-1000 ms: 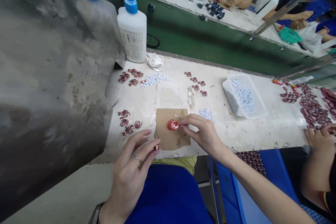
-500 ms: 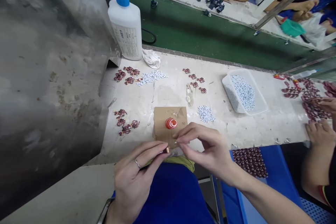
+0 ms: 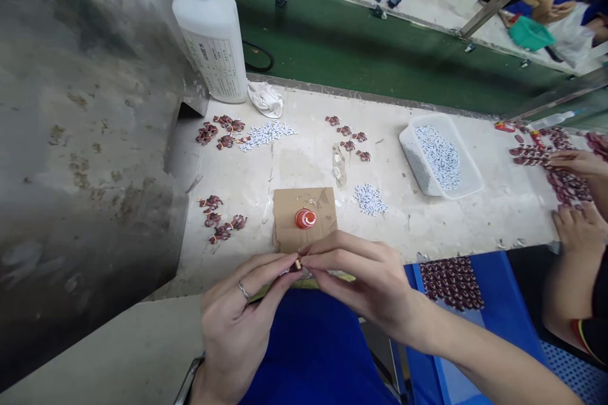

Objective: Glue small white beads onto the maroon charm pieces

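Between the thumb and fingers of my left hand (image 3: 247, 304) is a small dark brown figurine piece (image 3: 296, 265) with a tan spot. My right hand (image 3: 358, 272) is pinched closed, its fingertips against that piece; whatever tiny part it holds is hidden now. Just beyond both hands, a small red cap (image 3: 305, 218) with a glossy white-streaked top sits on a square of cardboard (image 3: 284, 202). A small heap of tiny white pieces with dark marks (image 3: 370, 199) lies right of the cardboard.
A translucent tub (image 3: 470, 183) of white pieces stands at right. Clusters of brown figurine pieces (image 3: 218, 232) lie left and behind. A blue-capped white bottle (image 3: 216, 44) stands beside a metal panel (image 3: 95, 139). At far right are a co-worker's hands (image 3: 579, 228).
My right hand has moved left to meet the piece in my left hand. A tiny white part seen at its fingertips before is now hidden. The view has shifted slightly.
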`<state>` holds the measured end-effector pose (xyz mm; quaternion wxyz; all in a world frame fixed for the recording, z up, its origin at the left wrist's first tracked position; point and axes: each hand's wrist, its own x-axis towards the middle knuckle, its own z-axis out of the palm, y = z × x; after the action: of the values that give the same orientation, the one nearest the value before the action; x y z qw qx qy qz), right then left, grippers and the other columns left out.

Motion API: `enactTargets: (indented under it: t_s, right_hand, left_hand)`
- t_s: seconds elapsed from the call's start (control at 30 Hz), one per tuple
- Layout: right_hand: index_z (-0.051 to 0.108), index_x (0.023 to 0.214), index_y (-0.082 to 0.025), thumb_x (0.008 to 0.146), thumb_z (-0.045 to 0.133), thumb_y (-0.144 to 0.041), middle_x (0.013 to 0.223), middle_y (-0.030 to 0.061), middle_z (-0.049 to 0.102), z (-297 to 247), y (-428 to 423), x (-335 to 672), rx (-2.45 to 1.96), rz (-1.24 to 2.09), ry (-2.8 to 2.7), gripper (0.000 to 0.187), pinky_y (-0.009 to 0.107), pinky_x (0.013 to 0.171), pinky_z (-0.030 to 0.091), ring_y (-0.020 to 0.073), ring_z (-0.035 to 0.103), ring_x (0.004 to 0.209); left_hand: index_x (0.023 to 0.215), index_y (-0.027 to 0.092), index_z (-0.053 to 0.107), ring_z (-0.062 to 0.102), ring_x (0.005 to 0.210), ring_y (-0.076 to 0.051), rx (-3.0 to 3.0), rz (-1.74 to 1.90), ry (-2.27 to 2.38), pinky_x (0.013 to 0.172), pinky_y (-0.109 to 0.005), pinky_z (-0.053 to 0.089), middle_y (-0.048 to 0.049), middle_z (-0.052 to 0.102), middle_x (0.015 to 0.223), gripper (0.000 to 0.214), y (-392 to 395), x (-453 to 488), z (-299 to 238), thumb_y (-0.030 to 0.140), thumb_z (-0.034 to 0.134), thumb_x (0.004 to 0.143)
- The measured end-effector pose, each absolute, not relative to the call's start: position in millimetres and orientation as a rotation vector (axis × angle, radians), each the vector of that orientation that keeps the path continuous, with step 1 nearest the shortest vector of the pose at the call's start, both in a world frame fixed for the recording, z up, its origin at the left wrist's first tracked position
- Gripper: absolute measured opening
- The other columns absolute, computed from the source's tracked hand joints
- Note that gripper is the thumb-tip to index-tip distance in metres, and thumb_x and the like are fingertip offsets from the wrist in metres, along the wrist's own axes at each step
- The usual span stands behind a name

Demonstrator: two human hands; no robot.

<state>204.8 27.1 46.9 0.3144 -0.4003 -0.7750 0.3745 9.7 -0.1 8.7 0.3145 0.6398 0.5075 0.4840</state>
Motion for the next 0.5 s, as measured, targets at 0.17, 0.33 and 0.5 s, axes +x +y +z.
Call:
enactTargets:
  t_s: [0.17, 0.33, 0.5]
  right_hand:
    - [0.073, 0.112, -0.019, 0.100, 0.063, -0.012, 0.100, 0.0083, 0.076, 49, 33, 207, -1.068, 1.010, -2.057, 0.018, 0.031, 0.070, 0.063, 0.0178, 0.074, 0.085]
    - [0.076, 0.113, -0.022, 0.093, 0.076, -0.021, 0.102, 0.0047, 0.076, 51, 42, 202, -1.156, 1.300, -1.861, 0.020, 0.033, 0.080, 0.063, 0.0178, 0.072, 0.092]
    - [0.077, 0.107, -0.024, 0.093, 0.075, -0.023, 0.100, 0.0022, 0.076, 45, 64, 206, -1.146, 1.349, -1.891, 0.014, 0.035, 0.083, 0.061, 0.0172, 0.071, 0.093]
  left_hand:
    - [0.105, 0.032, 0.074, 0.073, 0.090, 0.000, 1.597, 1.303, 1.379, 0.094, -0.005, 0.058, 0.0121, 0.076, 0.103, 0.028, -2, 13, 6, 0.010, 0.075, 0.087]
    - [0.115, 0.036, 0.073, 0.076, 0.088, -0.006, 1.396, 1.289, 1.524, 0.092, -0.011, 0.062, 0.0106, 0.078, 0.105, 0.037, -11, 19, -4, 0.015, 0.078, 0.085]
    - [0.139, 0.029, 0.059, 0.074, 0.107, -0.012, 1.465, 1.227, 1.565, 0.098, -0.019, 0.063, -0.0016, 0.073, 0.123, 0.052, -26, 6, -5, 0.022, 0.074, 0.090]
